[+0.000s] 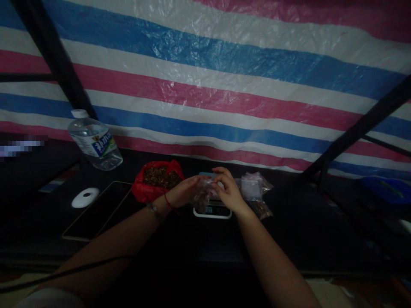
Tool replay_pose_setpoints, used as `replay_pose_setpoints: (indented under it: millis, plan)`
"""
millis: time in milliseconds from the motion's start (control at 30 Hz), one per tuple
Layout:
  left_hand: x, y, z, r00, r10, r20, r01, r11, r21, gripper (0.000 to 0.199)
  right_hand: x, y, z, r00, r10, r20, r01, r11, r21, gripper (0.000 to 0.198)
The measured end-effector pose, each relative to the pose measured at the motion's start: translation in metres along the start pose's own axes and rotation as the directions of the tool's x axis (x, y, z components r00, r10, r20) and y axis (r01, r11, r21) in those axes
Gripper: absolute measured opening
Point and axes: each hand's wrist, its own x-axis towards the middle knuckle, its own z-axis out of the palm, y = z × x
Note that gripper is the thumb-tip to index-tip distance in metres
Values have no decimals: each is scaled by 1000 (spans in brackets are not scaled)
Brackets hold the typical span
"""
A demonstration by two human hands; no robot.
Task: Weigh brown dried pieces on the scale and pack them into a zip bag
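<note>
Between my two hands is a small clear plastic bag with brownish contents, held above a white kitchen scale. My left hand grips the bag's left side, fingers closed. At its upper right edge, my right hand pinches the plastic between thumb and fingers. Left of the hands sits a red plastic bag, its mouth spread around a heap of small brown grains or seeds. Right of the scale lie several filled clear bags, partly overlapping. Much of the scale's top is hidden behind the hands.
A large clear bottle with a white cap stands at the back left. Nearer lie a dark-screened phone and a white round object. Dark metal bars slant at both sides before a striped plastic sheet.
</note>
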Motion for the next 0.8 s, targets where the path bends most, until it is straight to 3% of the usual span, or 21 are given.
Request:
replay_pose_setpoints:
  millis: [133,200,300,433,600,800]
  plan:
    - [1,-2,-1,1000,-2,-28,9,962,273,51,0,6,0,983,33,-181,-22,998,63,12]
    - [3,-2,-2,996,18,-84,13,935,354,45,0,10,2,964,120,-238,-89,987,137,12]
    - [5,-3,-4,985,112,-134,-57,931,360,43,0,16,7,946,281,-163,-229,933,279,34]
    - [8,-5,-6,975,168,-146,-98,913,396,40,0,21,12,947,322,-14,-305,908,286,19]
    - [10,-8,-6,966,197,-165,-106,892,439,47,0,21,13,924,374,-78,-323,873,365,25]
    - [7,-4,-2,969,205,-140,-114,868,483,37,0,19,12,929,359,-94,-317,900,298,21]
